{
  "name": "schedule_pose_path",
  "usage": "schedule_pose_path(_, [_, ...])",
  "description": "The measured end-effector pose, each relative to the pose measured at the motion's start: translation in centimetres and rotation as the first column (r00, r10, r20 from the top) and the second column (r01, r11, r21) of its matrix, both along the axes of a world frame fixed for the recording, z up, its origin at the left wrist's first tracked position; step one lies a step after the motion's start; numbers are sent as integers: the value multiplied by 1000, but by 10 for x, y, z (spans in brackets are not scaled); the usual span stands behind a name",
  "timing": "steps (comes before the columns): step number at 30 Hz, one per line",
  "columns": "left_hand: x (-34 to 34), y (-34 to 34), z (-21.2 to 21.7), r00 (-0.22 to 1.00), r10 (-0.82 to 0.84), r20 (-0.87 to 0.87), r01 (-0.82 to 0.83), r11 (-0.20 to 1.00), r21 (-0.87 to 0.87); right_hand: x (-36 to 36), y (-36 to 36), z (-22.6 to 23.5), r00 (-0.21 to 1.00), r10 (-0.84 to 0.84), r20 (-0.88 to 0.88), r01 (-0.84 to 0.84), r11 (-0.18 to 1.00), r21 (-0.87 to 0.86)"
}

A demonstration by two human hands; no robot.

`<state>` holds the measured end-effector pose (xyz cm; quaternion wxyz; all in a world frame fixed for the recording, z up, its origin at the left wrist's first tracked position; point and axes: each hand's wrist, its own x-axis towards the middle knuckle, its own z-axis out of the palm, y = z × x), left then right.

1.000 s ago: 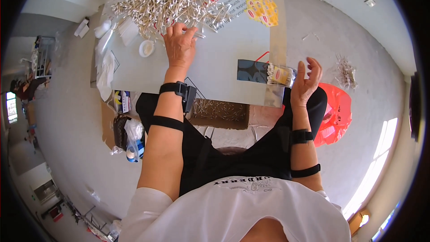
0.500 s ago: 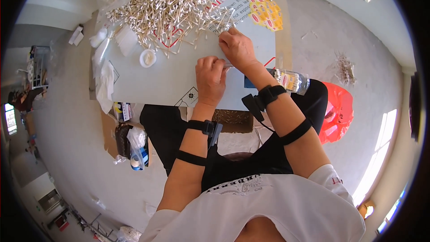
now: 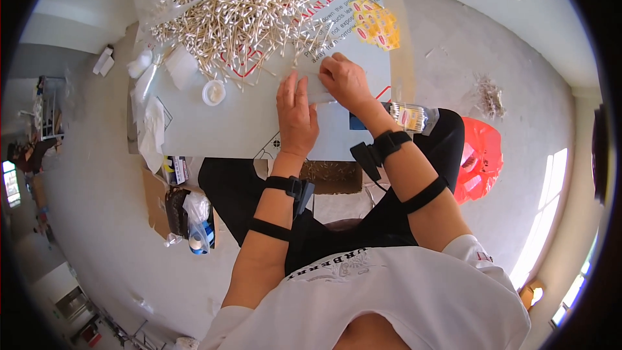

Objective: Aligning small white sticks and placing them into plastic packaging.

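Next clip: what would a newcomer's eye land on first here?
The big heap of cotton swabs spread across the far side of the grey table. Just below it, the left hand and right hand meet on a small clear bag. A bright red bag lies on the floor at right.

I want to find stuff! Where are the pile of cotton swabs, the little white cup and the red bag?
pile of cotton swabs [image 3: 240, 16], head view, middle.
little white cup [image 3: 214, 92], head view, centre.
red bag [image 3: 478, 159], head view, middle.
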<state>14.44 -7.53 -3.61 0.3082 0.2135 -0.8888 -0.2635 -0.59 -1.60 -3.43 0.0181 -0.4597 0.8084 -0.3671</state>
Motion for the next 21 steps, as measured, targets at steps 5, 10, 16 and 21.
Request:
schedule_pose_path(5, [4,5,0,986,-34,166,66,979,-193,13,25,7,999,53,13,-52,998,-41])
schedule_pose_path(10, [7,5,0,989,-62,138,83,984,-158,7,33,11,993,93,78,-98,994,54])
schedule_pose_path(16, [9,2,-6,995,-76,71,86,983,-161,3,5,17,984,67,165,-69,998,4])
schedule_pose_path(21, [14,7,-8,993,-93,67,105,973,-203,-3,-33,31,981,48,190,-73,989,128])
